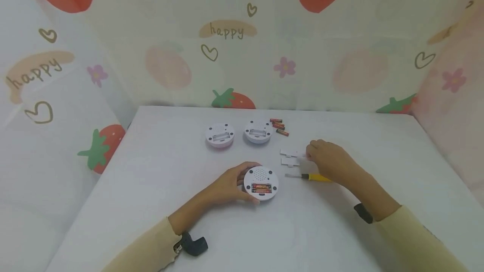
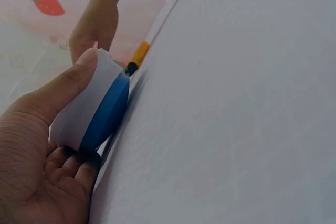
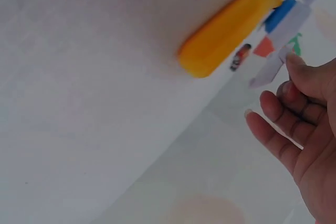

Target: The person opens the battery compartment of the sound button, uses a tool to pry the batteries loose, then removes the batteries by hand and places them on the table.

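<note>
My left hand point(image 1: 230, 186) grips a round white device point(image 1: 261, 173) with a blue base, thumb on one side and fingers round the other. Its underside faces up, with speaker holes, dark feet and an uncovered compartment holding red and black batteries point(image 1: 261, 188). To the right, my right hand point(image 1: 327, 158) pinches a small white battery cover point(image 3: 270, 71) between thumb and forefinger. Two more white covers point(image 1: 289, 162) lie just left of that hand. Below it is a screwdriver point(image 1: 315, 177) with a yellow handle, its shaft pointing left toward the device.
Farther back, two similar round devices point(image 1: 220, 135) point(image 1: 258, 132) rest upside down with vacant battery compartments. Several loose batteries point(image 1: 279, 126) lie beside the right one. The white table point(image 1: 159, 171) ends at a strawberry-printed backdrop point(image 1: 264, 66) behind and at both sides.
</note>
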Available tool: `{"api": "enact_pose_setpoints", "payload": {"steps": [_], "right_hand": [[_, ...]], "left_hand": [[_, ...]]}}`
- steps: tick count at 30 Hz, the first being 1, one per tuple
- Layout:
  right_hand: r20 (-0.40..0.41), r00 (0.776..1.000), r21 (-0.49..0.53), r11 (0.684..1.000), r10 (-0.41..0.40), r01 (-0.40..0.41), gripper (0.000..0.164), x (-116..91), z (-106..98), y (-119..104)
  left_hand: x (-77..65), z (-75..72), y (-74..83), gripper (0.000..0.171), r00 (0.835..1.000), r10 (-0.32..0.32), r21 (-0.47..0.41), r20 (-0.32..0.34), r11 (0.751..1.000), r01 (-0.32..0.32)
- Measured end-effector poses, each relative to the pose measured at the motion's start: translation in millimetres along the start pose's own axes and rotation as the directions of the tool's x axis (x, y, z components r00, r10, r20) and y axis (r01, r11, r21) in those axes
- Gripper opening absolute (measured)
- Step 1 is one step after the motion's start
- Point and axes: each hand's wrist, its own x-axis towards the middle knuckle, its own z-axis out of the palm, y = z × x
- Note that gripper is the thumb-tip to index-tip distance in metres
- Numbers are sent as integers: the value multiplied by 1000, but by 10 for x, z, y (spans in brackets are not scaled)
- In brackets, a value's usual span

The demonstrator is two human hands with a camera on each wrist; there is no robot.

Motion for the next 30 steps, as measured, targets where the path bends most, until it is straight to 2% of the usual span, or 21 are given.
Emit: {"api": "enact_pose_setpoints", "payload": {"steps": [4, 8, 17, 19, 22, 26, 28, 30], "right_hand": [[50, 999, -45, 999, -15, 17, 27, 51, 58, 35], [67, 997, -91, 995, -36, 42, 28, 90, 120, 66], [124, 992, -91, 996, -10, 21, 28, 108, 189, 134], [120, 992, -61, 998, 24, -16, 26, 68, 145, 137], [88, 994, 60, 996, 68, -73, 18, -21, 53, 108], [69, 993, 258, 960, 92, -107, 17, -163, -10, 26], [76, 993, 295, 950, 88, -107, 19, -217, -3, -11], [71, 995, 283, 955, 73, -90, 19, -251, 26, -35]], "left_hand": [[-14, -1, -14, 97, 1000, -8, -4, -2, 1000, 8], [-22, -2, -7, 97, 1000, -18, -5, 0, 1000, 18], [-14, 4, 13, 96, 1000, -16, -18, 10, 1000, 16], [-10, 10, 24, 96, 1000, -11, -16, 14, 1000, 11], [-15, 11, 36, 95, 1000, -2, -19, 16, 1000, 3], [-32, 7, 42, 96, 1000, -10, -22, 12, 1000, 10], [-33, 7, 39, 97, 1000, -17, -18, 7, 1000, 17], [-21, 9, 29, 97, 1000, -17, -18, 6, 1000, 17]]}}
